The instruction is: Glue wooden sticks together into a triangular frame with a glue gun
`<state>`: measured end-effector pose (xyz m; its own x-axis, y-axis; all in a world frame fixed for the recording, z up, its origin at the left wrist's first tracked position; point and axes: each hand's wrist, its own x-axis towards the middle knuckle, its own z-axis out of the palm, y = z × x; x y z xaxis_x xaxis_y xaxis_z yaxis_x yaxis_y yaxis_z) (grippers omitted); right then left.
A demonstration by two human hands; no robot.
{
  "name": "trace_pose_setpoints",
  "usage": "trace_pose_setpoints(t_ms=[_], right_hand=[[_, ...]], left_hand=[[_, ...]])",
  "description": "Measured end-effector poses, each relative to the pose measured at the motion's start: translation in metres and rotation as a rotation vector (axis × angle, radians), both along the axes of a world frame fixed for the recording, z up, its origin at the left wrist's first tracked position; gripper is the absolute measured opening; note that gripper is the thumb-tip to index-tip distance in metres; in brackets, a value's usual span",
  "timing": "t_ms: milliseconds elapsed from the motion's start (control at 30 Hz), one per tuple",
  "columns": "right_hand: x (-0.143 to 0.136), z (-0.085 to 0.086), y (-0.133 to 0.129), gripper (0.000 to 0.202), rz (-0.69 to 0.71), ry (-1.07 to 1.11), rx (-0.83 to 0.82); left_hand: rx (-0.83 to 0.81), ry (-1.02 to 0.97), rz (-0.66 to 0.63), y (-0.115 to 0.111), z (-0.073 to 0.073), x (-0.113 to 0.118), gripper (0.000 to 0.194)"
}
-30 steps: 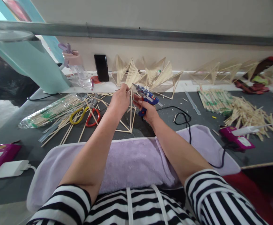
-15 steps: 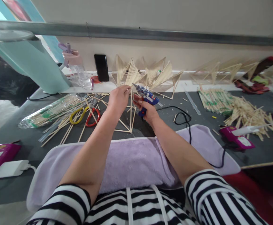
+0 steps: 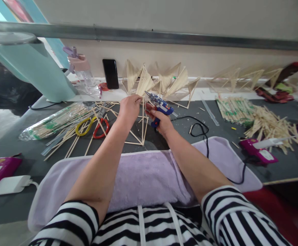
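My right hand [image 3: 163,121] is wrapped round the handle of a blue hot glue gun [image 3: 161,104]. The gun's metal nozzle points up and left, close to the fingertips of my left hand [image 3: 130,108]. Those left fingers are pinched together at the top of a frame of thin wooden sticks [image 3: 143,131], which stands on the dark table. What exactly lies between the fingertips is partly hidden. Behind both hands, stick models with fanned rows [image 3: 144,82] lean near the wall.
Scissors with yellow and red handles [image 3: 101,128], loose sticks and a plastic-wrapped bundle [image 3: 59,119] lie left. A phone [image 3: 110,74] and a bottle [image 3: 83,73] stand behind. Rightward are cut sticks [image 3: 272,126], a black cord [image 3: 200,128] and a purple power socket [image 3: 259,150]. A lilac towel [image 3: 149,177] covers the front.
Both hands and the glue gun keep almost the same place; my left hand sits very slightly lower. A blurred brownish shape shows more at the right edge.
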<state>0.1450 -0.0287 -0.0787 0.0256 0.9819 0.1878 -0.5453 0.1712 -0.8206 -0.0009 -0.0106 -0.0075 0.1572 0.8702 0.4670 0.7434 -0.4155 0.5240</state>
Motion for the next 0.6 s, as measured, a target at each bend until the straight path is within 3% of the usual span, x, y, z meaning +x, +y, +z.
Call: trace_pose_setpoints(t_ms=[400,600], right_hand=[[0.0,0.0,0.0,0.024,0.009,0.03,0.012],[0.0,-0.001,0.001,0.022,-0.007,0.028,-0.001]], left_hand=[[-0.019,-0.042,-0.007,0.0,0.001,-0.001,0.022],[-0.066,-0.074,-0.122,-0.001,0.01,-0.013,0.023]])
